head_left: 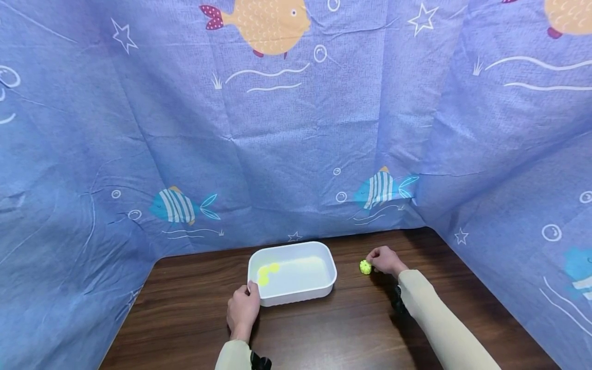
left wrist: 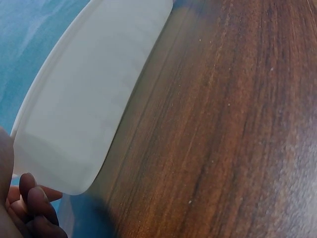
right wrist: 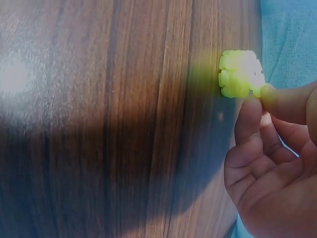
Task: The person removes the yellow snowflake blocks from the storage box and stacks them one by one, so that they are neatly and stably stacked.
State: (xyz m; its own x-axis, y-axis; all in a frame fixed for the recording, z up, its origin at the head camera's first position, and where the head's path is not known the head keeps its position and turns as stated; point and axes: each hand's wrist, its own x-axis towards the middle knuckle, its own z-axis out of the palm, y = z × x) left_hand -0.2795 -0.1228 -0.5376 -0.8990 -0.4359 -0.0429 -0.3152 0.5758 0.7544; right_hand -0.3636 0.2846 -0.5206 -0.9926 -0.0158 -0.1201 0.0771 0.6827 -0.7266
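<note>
A white plastic bin [head_left: 296, 297] stands on the table, with a few bright yellow pieces [head_left: 263, 275] at its left end. My left hand [head_left: 243, 308] holds the bin's near left corner, thumb over the rim; in the left wrist view, curled fingers [left wrist: 39, 201] lie under the bin's outer wall [left wrist: 84, 94]. To the right of the bin, my right hand [head_left: 386, 260] pinches a bright yellow, notched round piece [head_left: 365, 266] like a toy wheel. In the right wrist view, thumb and forefinger grip one edge of this yellow piece [right wrist: 237, 74], close over the wood.
The dark wood-grain table [head_left: 319, 334] runs under both forearms. A blue fish-print cloth [head_left: 296, 154] hangs behind the table and along both sides, close past the bin's far edge. Dark wrist straps [head_left: 399, 300] show at the sleeves.
</note>
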